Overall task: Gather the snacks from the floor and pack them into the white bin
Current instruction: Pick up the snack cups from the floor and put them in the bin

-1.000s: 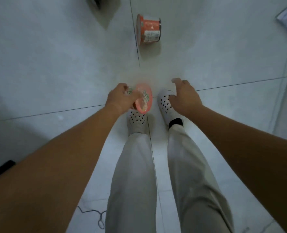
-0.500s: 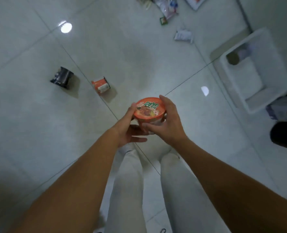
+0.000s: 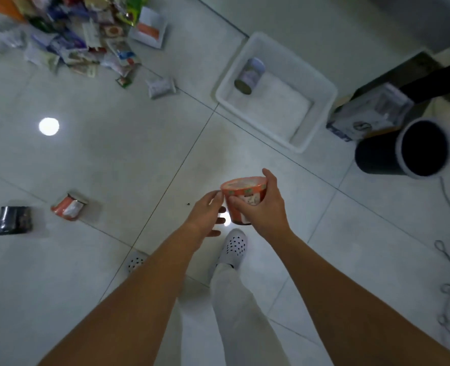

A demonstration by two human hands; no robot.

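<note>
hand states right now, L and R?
left hand: open, fingers straight beside the instant noodle cup, gripping nothing.
right hand: grip closed around the instant noodle cup.

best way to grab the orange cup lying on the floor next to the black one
Grip the orange cup across its round side wall, coming down from above: it lies on its side, so rim and base face sideways and the wall is likely the easiest part to span.
</note>
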